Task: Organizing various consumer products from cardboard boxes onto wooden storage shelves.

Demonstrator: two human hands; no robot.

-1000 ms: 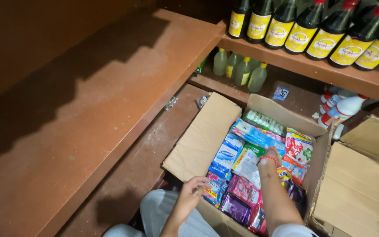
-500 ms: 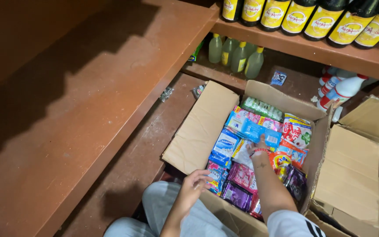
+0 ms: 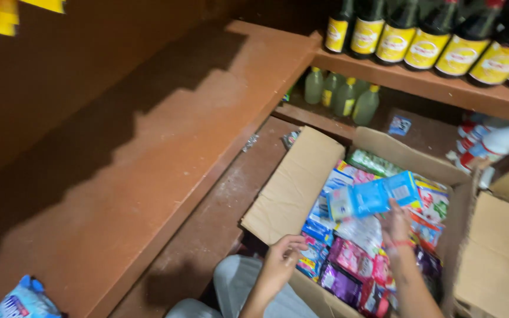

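Your right hand (image 3: pixel 395 227) is clamped on the blue packet (image 3: pixel 373 197) mid-frame, so lift straight while your left hand (image 3: pixel 281 259) steadies the cardboard box (image 3: pixel 293 188), fingers curled on its edge.

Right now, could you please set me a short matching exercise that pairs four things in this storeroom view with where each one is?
Things:
1. blue rectangular plastic packet
2. dark glass bottles with yellow labels
3. pale green plastic bottles
4. open brown cardboard box

Places:
A. on the lower shelf, under the upper board
B. lined up on the upper wooden shelf
C. on the floor, full of coloured sachets
D. lifted above the box in the right hand

Pairs: 1-D, 2-B, 3-A, 4-C. The left hand rests at the box's near edge.
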